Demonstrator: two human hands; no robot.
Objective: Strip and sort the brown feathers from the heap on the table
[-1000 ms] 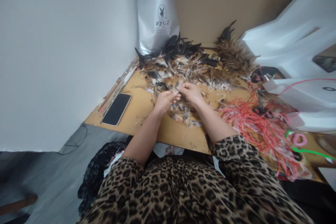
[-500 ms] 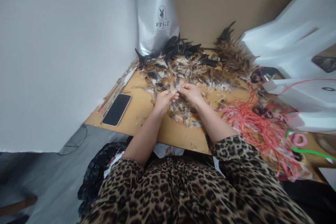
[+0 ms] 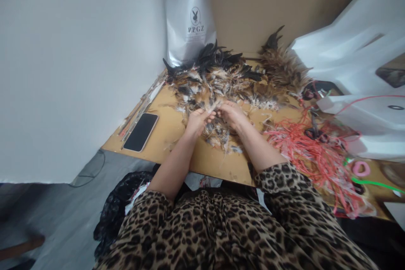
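A small brownish feather (image 3: 207,100) rises from the fingertips of my left hand (image 3: 198,121), which is closed in a pinch on its pale base. Close beside it, my right hand (image 3: 232,114) has its fingers bent together around pale, wispy feather bits; their exact shape is too small to make out. Behind both hands spreads a heap of loose brown, white and black feathers (image 3: 221,78). More feather scraps (image 3: 218,135) lie on the tabletop under and between my wrists.
A phone (image 3: 141,132) lies at the left of the wooden table (image 3: 177,147). A silver bag (image 3: 186,17) stands behind. Tangled red plastic strips (image 3: 303,147) and black-handled scissors (image 3: 314,133) are at right, near white foam pieces (image 3: 354,59). A brown feather bundle (image 3: 281,67) stands back right.
My right hand has shifted slightly, its fingers now curled in more, with pale wisps showing at the fingertips. My left hand stays in place.
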